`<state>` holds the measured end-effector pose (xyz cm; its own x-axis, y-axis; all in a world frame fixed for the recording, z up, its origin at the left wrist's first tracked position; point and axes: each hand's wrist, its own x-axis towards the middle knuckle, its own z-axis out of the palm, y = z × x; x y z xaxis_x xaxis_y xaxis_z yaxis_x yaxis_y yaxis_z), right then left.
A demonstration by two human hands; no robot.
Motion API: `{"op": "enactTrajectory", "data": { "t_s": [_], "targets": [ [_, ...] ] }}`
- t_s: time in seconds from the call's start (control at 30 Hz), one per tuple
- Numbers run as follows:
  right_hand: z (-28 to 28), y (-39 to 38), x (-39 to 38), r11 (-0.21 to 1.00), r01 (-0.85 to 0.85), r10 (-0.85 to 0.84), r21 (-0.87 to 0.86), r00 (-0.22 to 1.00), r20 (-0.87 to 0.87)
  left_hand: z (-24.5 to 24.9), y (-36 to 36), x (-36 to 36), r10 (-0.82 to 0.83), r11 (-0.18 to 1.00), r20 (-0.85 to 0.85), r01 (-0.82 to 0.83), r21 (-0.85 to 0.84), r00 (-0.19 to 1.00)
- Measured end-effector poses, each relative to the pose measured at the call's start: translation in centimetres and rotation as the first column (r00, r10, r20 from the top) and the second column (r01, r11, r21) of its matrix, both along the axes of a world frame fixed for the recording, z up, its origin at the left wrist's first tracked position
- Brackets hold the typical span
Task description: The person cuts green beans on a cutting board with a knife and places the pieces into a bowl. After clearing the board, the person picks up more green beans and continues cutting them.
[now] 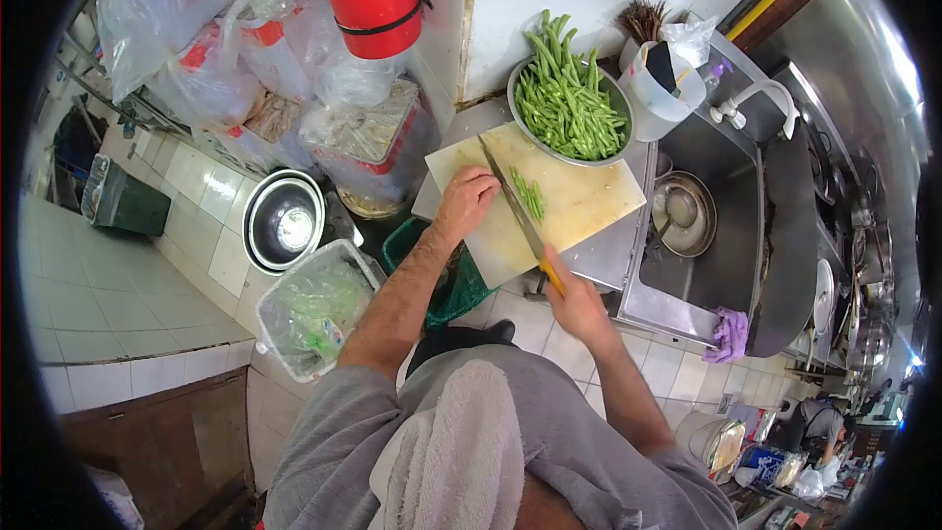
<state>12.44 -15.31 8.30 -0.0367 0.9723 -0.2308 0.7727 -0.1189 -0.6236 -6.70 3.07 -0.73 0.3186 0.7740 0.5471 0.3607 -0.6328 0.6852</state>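
Note:
My right hand (577, 302) is wrapped round the yellow handle of a long kitchen knife (517, 208). Its blade lies diagonally across a white cutting board (594, 201). My left hand (468, 200) rests on the board just left of the blade, fingers curled and pressed together; what is under them, if anything, is hidden. To the right of the blade lies a small bunch of cut green beans (530, 195). Behind the board stands a metal bowl (629, 132) heaped with whole green beans (569, 93).
A steel sink (716, 226) with a pan (684, 214) in it is at the right, beside a white tub (659, 88). A fire extinguisher (373, 0) hangs above bagged containers. A plastic bin (285, 309) and green basket (461, 294) stand below left. Another person (819, 427) is far right.

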Motion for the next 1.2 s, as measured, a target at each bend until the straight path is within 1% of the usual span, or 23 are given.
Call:
{"op": "enactTrajectory", "data": {
  "t_s": [0.03,0.1,0.17,0.2,0.27,0.3,0.4,0.47,0.57,0.7,0.77,0.8,0.83,0.87,0.9,0.93,0.97,1.03,1.1,1.2],
  "targets": [
    [-0.8,1.9,-0.4,1.0,-0.004,0.005,0.019,1.0,-0.01,0.1,-0.1,0.0,-0.006,1.0,-0.02,0.005,-0.014,1.0],
    [-1.0,2.8,-0.9,0.999,-0.004,0.005,0.049,1.0,-0.026,0.4,-0.2,0.1,0.003,1.0,-0.035,-0.004,-0.028,0.999],
    [0.0,2.6,-1.0,0.999,0.034,-0.034,-0.014,0.999,-0.042,0.9,-0.2,0.3,0.014,0.999,-0.045,-0.015,-0.037,0.999],
    [1.0,1.9,-0.8,0.999,0.035,-0.035,-0.01,0.999,-0.042,1.1,-0.4,0.3,0.035,0.998,-0.045,-0.038,-0.055,0.998],
    [2.5,-0.7,0.3,0.957,0.143,-0.194,-0.252,0.963,-0.188,1.1,-0.4,0.1,0.066,0.994,-0.045,-0.07,-0.08,0.997],
    [2.4,-1.7,1.3,0.957,0.136,-0.187,-0.255,0.965,-0.185,0.8,-0.3,0.0,0.048,0.995,-0.043,-0.052,-0.083,0.998],
    [1.8,-2.8,2.7,0.973,0.109,-0.139,-0.206,0.981,-0.137,0.5,0.2,-0.3,0.005,0.998,-0.047,-0.008,-0.067,0.999],
    [1.5,-2.3,2.3,0.996,0.049,-0.054,-0.07,0.997,-0.063,0.5,0.2,-0.1,-0.029,0.998,-0.052,0.026,-0.048,0.998],
    [0.8,-1.3,1.0,0.996,0.063,-0.066,-0.062,0.996,-0.053,0.5,0.2,0.0,-0.019,0.998,-0.033,0.017,-0.053,0.999],
    [1.7,-2.7,1.4,0.998,0.054,-0.056,-0.041,0.997,-0.046,0.6,0.1,0.6,0.038,0.993,-0.033,-0.041,-0.108,0.999],
    [2.2,-4.5,2.6,0.982,0.088,-0.103,-0.17,0.991,-0.082,0.8,0.2,0.4,0.072,0.989,-0.029,-0.076,-0.126,0.997],
    [2.2,-5.6,3.0,0.983,0.103,-0.125,-0.154,0.983,-0.136,0.7,0.3,0.4,0.066,0.992,-0.028,-0.068,-0.107,0.997],
    [2.2,-5.4,3.3,0.984,0.099,-0.12,-0.151,0.983,-0.136,0.6,0.3,0.4,0.055,0.995,-0.026,-0.057,-0.087,0.998],
    [2.1,-5.3,3.4,0.989,0.077,-0.089,-0.127,0.992,-0.09,0.7,0.3,0.3,0.052,0.995,-0.027,-0.054,-0.085,0.998],
    [1.9,-5.3,3.6,0.993,0.059,-0.063,-0.103,0.997,-0.041,0.8,0.3,0.1,0.031,0.992,-0.032,-0.035,-0.118,0.999],
    [1.6,-4.7,3.4,0.993,0.066,-0.07,-0.098,0.997,-0.041,0.9,0.3,0.0,0.01,0.989,-0.037,-0.015,-0.149,0.999],
    [1.2,-3.5,2.8,0.994,0.064,-0.065,-0.094,0.998,-0.013,0.9,0.5,0.0,0.003,0.99,-0.039,-0.008,-0.142,0.999],
    [1.0,-2.0,1.8,0.994,0.063,-0.062,-0.091,0.998,0.009,0.4,0.6,-0.2,-0.03,0.999,-0.045,0.028,-0.047,0.999],
    [1.1,-1.2,1.4,0.999,0.045,-0.044,-0.022,0.999,0.009,0.5,0.5,-0.1,-0.019,0.999,-0.048,0.017,-0.051,0.999],
    [2.2,-1.1,1.2,0.998,0.01,-0.008,-0.059,0.999,0.041,0.3,0.4,0.0,0.002,0.998,-0.031,-0.004,-0.069,1.0]
  ]
}}
